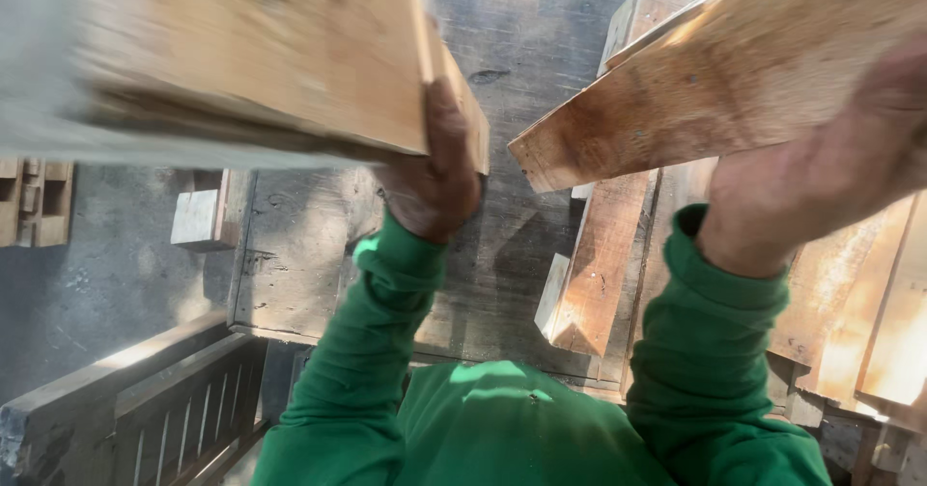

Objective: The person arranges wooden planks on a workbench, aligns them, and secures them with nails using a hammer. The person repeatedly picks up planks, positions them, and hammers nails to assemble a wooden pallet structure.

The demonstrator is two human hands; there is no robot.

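A person in green sleeves [367, 351] holds two wooden boards up close to the head camera, above a grey worktop [512, 52]. The left hand [435, 172] is closed on the end of the left board [261, 52], fingers wrapped over its right-hand edge; that board is blurred and fills the upper left of the view. The right hand [821, 177] presses against the underside of the right board [724, 71], which tilts upward to the right; whether its fingers close around the board cannot be told. The two board ends stand near each other, with a narrow gap between the left board's corner and the right board's lower corner. Below, more planks [603, 254] lie lengthwise on the worktop, and paler planks [869, 312] lie at the right edge. A small wooden block [198, 218] sits just off the worktop's left edge on the concrete floor [87, 283]. A dark slatted frame [183, 418] stands at lower left, near the worktop's front edge.
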